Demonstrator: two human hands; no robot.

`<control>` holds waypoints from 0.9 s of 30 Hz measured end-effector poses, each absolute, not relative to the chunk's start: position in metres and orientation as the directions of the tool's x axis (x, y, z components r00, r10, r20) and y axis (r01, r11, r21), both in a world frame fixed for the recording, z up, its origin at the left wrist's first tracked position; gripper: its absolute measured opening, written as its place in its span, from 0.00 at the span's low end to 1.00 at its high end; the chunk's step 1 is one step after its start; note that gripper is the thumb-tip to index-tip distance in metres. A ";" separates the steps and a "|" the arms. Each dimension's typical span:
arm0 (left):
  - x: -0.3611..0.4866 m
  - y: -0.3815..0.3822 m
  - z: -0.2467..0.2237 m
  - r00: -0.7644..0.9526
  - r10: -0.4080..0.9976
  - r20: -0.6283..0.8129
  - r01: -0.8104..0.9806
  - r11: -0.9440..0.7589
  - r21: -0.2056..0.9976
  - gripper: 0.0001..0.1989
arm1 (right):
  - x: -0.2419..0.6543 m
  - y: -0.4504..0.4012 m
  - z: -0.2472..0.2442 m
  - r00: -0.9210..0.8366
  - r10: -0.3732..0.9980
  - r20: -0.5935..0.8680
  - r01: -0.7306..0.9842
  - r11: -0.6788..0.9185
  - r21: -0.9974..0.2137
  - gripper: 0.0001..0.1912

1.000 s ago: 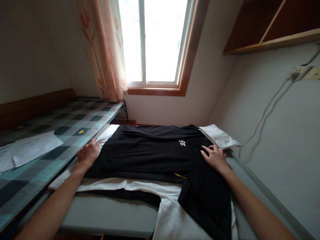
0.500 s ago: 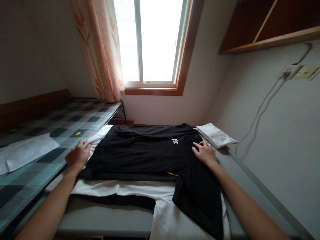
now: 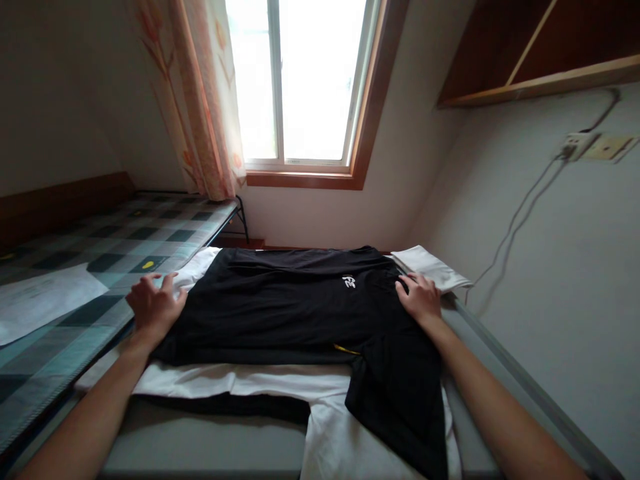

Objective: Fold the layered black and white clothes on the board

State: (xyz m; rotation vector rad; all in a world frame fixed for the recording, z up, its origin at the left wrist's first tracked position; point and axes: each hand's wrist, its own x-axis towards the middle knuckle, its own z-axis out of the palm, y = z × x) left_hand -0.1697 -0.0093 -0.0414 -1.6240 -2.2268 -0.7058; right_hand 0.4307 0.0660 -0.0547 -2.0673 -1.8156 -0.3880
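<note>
A black T-shirt (image 3: 290, 307) with a small white print lies spread sideways, its hem to the left and its collar to the right. Beneath it is a white T-shirt (image 3: 330, 433), showing along the near side and at the left. Another black cloth (image 3: 225, 404) peeks out below the white one. My left hand (image 3: 156, 303) is at the hem end, fingers apart and holding nothing. Near the collar, my right hand (image 3: 420, 297) rests with its fingers spread and bent. A folded white cloth (image 3: 425, 263) lies just beyond it.
The shirts lie on a grey surface (image 3: 210, 440) against the right wall. To the left is a bed with a checked mattress (image 3: 165, 230) and white papers (image 3: 50, 300). A cable (image 3: 510, 230) hangs from a wall socket (image 3: 577, 143). A wooden shelf (image 3: 550, 83) juts out at upper right.
My left hand has let go of the white T-shirt's edge and opened. My right hand has shifted slightly right, toward the collar. The shirts look much the same.
</note>
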 end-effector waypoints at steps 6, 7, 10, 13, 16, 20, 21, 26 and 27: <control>-0.171 0.009 -0.061 0.057 0.880 0.472 0.984 -0.130 0.125 0.22 | 0.447 0.112 -0.042 0.150 0.961 0.233 0.984 -0.168 0.061 0.26; -0.173 0.013 -0.067 0.095 0.899 0.428 0.973 -0.175 0.153 0.23 | 0.449 0.120 -0.043 0.146 0.972 0.186 0.983 -0.163 0.081 0.27; -0.180 0.022 -0.082 0.095 0.937 0.336 0.963 -0.172 0.208 0.27 | 0.451 0.137 -0.048 0.152 0.985 0.081 0.979 -0.161 0.122 0.30; -0.184 0.025 -0.088 0.074 0.953 0.295 0.964 -0.144 0.224 0.29 | 0.449 0.147 -0.052 0.187 0.981 0.061 0.972 -0.193 0.136 0.32; -0.184 0.024 -0.086 0.082 0.956 0.282 0.964 -0.148 0.220 0.29 | 0.445 0.149 -0.052 0.220 0.974 0.060 0.965 -0.226 0.132 0.32; -0.182 0.023 -0.083 0.073 0.959 0.275 0.970 -0.133 0.205 0.30 | 0.440 0.143 -0.048 0.205 0.978 0.041 0.967 -0.209 0.146 0.31; -0.182 0.023 -0.083 0.069 0.960 0.272 0.972 -0.127 0.200 0.30 | 0.439 0.140 -0.047 0.194 0.980 0.038 0.969 -0.197 0.150 0.31; -0.181 0.023 -0.085 0.070 0.955 0.288 0.971 -0.131 0.199 0.30 | 0.439 0.122 -0.040 0.173 0.985 0.013 0.978 -0.174 0.117 0.31; -0.181 0.023 -0.085 0.071 0.954 0.290 0.970 -0.134 0.202 0.30 | 0.441 0.119 -0.039 0.157 0.987 0.014 0.982 -0.158 0.108 0.30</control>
